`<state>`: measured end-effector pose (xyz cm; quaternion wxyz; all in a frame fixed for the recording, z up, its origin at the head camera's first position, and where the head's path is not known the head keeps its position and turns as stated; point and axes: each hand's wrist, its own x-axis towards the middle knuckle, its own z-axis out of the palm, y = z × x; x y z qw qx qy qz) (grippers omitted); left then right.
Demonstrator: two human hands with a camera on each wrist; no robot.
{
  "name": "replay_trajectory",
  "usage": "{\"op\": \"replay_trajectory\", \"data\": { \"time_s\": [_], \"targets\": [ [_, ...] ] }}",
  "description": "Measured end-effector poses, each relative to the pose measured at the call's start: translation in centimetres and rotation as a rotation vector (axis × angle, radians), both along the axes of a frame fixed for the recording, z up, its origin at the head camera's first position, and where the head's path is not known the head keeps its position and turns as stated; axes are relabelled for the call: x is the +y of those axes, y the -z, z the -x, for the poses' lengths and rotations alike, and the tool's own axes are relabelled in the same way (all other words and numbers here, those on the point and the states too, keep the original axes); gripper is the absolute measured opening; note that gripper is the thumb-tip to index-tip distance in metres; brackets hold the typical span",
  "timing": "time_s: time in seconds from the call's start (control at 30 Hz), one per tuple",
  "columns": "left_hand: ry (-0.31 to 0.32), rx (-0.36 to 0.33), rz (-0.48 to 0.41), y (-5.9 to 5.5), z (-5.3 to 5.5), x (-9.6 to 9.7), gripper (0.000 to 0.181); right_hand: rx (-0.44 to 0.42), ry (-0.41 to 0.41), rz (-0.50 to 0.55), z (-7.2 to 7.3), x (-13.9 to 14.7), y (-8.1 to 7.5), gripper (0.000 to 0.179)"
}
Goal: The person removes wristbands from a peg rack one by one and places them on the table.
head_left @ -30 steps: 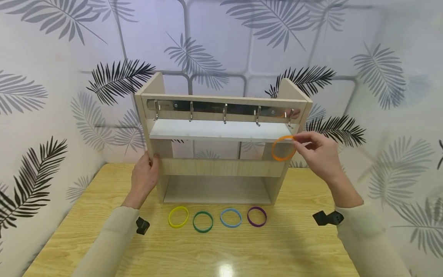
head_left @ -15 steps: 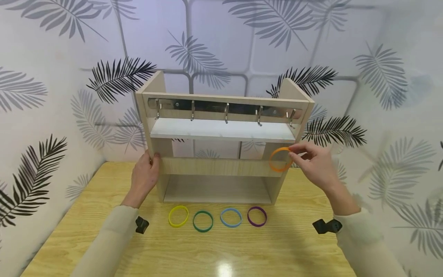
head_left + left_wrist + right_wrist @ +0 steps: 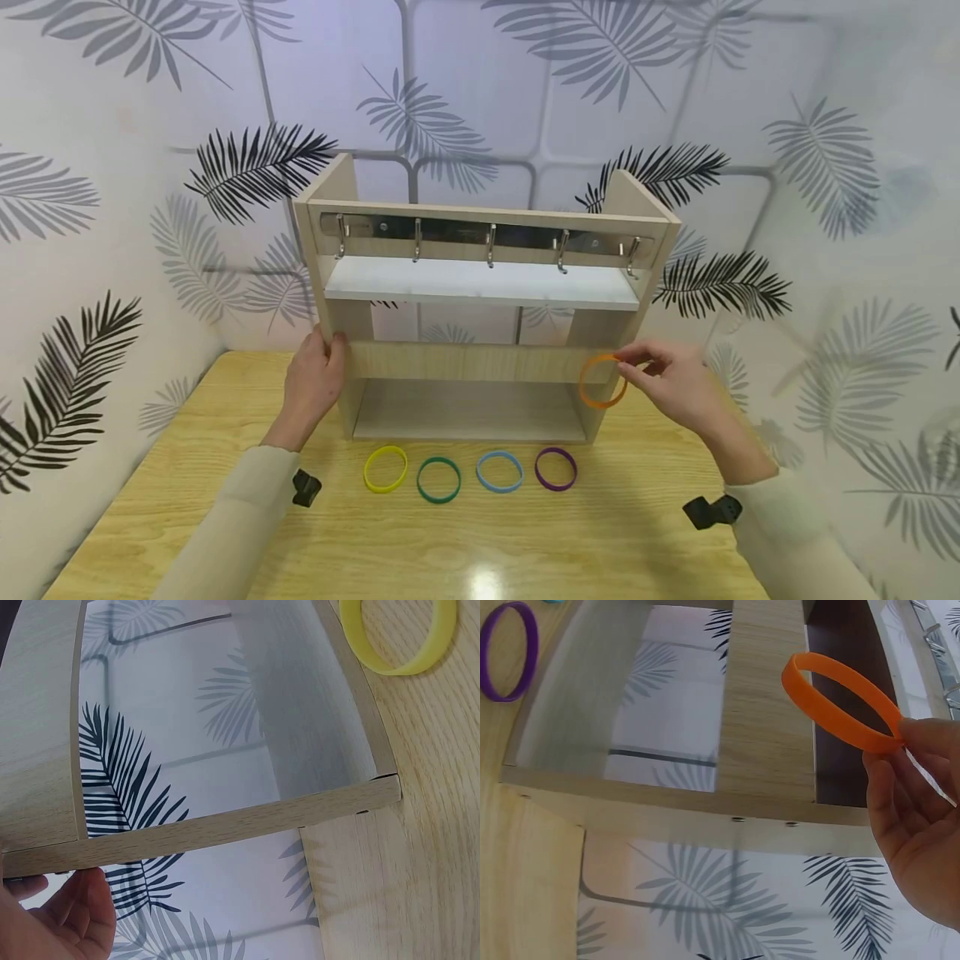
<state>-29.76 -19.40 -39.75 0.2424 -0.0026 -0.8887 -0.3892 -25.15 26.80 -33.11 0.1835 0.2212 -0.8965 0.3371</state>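
Note:
An orange wristband (image 3: 591, 401) hangs in the air before the right side of the wooden shelf (image 3: 480, 363). My right hand (image 3: 670, 385) pinches its edge between thumb and fingertips, as the right wrist view shows with the orange wristband (image 3: 832, 712) and the right hand (image 3: 922, 817). On the other side my left hand (image 3: 313, 375) grips the shelf's left side panel; part of that grip is hidden. A metal rail with several hooks (image 3: 491, 246) runs along the shelf's top front, and the hooks hold nothing.
In front of the shelf, a yellow wristband (image 3: 367, 482), a green wristband (image 3: 440, 501), a light blue wristband (image 3: 500, 490) and a purple wristband (image 3: 555, 487) lie in a row on the wooden table (image 3: 420, 554). A leaf-patterned wall (image 3: 465, 100) stands close behind.
My right hand has lowered the orange wristband from just below the rightmost hook to the level of the shelf's lower crossboard, drifting slightly left. The left hand stays in place.

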Motion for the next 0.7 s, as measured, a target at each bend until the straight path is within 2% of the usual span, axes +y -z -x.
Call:
{"op": "replay_trajectory", "data": {
  "time_s": [0.1, 0.23, 0.5, 0.7],
  "targets": [
    [0.0, 0.001, -0.001, 0.0, 0.1, 0.0, 0.055, -0.032, -0.029, -0.008, 0.0, 0.2, 0.8, 0.012],
    [-0.001, -0.001, 0.003, 0.1, 0.2, -0.1, 0.055, -0.081, -0.019, -0.015, -0.2, 0.6, 2.0, 0.012],
    [-0.002, -0.004, 0.012, 0.1, 0.1, -0.1, 0.054, -0.102, -0.056, -0.046, 0.3, 1.5, 4.1, 0.009],
    [0.001, -0.009, 0.019, 0.0, 0.2, -0.1, 0.053, -0.15, -0.084, -0.092, 0.4, 2.3, 5.5, 0.007]
  ]
}}
